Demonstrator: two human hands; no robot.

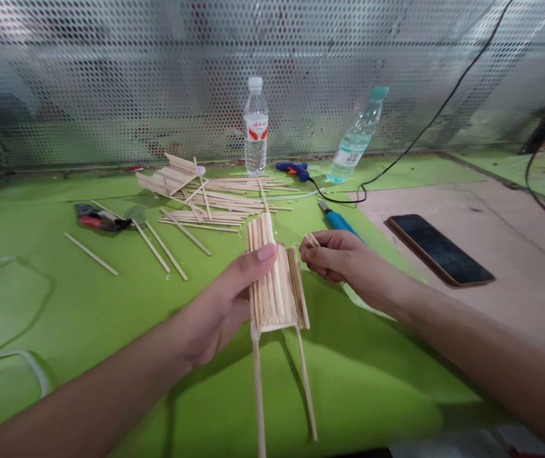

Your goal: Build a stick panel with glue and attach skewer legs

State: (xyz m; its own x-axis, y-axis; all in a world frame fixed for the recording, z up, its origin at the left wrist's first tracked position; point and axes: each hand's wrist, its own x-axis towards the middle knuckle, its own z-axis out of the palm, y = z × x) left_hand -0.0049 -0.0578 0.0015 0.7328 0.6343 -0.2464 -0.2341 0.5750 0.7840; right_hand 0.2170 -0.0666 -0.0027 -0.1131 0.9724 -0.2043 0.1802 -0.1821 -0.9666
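My left hand (227, 299) is closed around a small model of wooden sticks (267, 286), its thumb pressed on the upper face. Side by side, the sticks form a panel, and two longer sticks jut from it toward me like legs. Just right of the model, my right hand (334, 254) pinches a short wooden stick (312, 240), whose tip shows above the fingers. The rest of that stick is mostly hidden by the hand. A gap separates the right fingers from the panel.
Behind the hands lie loose sticks (225, 202) and another stick model (172, 177). Pliers (98, 218) rest at left. A blue glue gun (294, 170), a blue-handled cutter (339, 222), two water bottles (256, 152) (349, 152) and a phone (439, 248) are further back and right.
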